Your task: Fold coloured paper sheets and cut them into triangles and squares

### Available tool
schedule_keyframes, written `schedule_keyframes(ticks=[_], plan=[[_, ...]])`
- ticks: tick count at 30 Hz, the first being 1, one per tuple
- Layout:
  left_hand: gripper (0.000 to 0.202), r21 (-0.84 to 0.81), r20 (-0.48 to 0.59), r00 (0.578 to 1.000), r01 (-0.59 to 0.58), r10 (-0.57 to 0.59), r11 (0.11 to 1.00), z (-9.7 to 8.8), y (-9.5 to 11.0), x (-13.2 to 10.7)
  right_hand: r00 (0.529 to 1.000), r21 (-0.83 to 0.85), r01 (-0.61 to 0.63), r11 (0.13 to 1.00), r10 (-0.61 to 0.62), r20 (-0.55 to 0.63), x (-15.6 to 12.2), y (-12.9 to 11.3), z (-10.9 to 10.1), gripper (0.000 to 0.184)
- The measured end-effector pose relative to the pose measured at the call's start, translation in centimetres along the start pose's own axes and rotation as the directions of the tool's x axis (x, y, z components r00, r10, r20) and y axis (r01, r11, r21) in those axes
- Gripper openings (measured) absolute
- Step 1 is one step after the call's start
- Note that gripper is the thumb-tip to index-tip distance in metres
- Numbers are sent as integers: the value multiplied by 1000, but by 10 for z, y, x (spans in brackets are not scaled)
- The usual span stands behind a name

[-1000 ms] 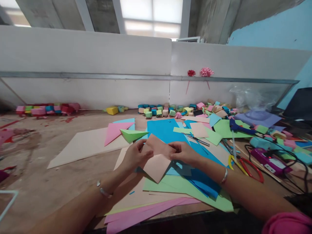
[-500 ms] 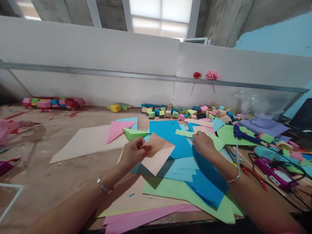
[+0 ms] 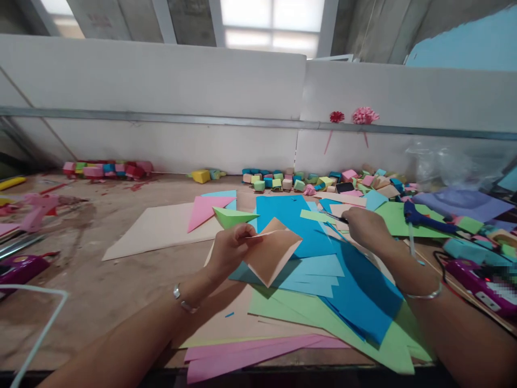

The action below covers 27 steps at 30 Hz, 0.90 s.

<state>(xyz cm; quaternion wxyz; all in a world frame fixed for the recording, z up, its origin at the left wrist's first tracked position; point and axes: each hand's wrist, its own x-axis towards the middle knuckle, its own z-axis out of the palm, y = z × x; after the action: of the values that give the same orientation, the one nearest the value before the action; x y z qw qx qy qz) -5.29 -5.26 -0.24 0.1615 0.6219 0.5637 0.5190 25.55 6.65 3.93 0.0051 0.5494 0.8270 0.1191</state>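
Note:
My left hand pinches a folded peach paper square by its left corner, lifted over the stacked sheets. Its layers part slightly along the upper edge. To the right, my right hand is closed around what look like scissors; only thin metal blades show, pointing left towards a light green paper strip. The handles are hidden inside my fingers. Just beyond my left hand are a folded green paper piece and a pink paper triangle. Blue sheets lie between my hands.
Small coloured paper cubes line the wall. At right are a blue glue gun and a purple power strip with cables. A pink glue gun lies left. Green sheets and pink sheets reach the front edge.
My right hand has moved right, away from the peach paper, with the metal blades showing more. The peach paper has tilted and its layers opened a little. The view has shifted slightly left.

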Motion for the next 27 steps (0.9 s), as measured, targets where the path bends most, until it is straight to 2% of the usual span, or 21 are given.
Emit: schedule_keyframes(ticks=[2,4,6,12,16,19,22,25,27], plan=[[19,25,0,998,-63,63,998,0,-1,-1,990,70,93,993,-85,-112,-4,-1,-8,33],[18,51,1,994,-106,106,993,0,-3,-1,959,146,226,963,-193,-208,-9,-5,-8,31],[21,73,9,993,-115,114,991,0,-6,-1,938,186,301,935,-254,-236,-11,-10,-2,30],[26,117,60,995,-90,84,989,0,-2,13,926,225,352,909,-303,-224,-11,-13,23,29],[28,259,156,982,-149,112,954,5,4,42,931,176,355,918,-330,-157,-9,-9,26,29],[28,350,220,966,-211,138,913,19,-2,66,925,166,376,912,-360,-118,-8,-5,27,30],[23,395,196,968,-222,154,891,38,-12,75,921,160,390,907,-382,-81,-8,-3,30,32],[43,456,87,978,-209,191,865,56,-20,68,912,157,409,899,-409,-36,-9,-4,33,33],[39,473,102,963,-268,251,839,65,-22,59,906,159,420,894,-423,-13,-10,-5,34,34]])
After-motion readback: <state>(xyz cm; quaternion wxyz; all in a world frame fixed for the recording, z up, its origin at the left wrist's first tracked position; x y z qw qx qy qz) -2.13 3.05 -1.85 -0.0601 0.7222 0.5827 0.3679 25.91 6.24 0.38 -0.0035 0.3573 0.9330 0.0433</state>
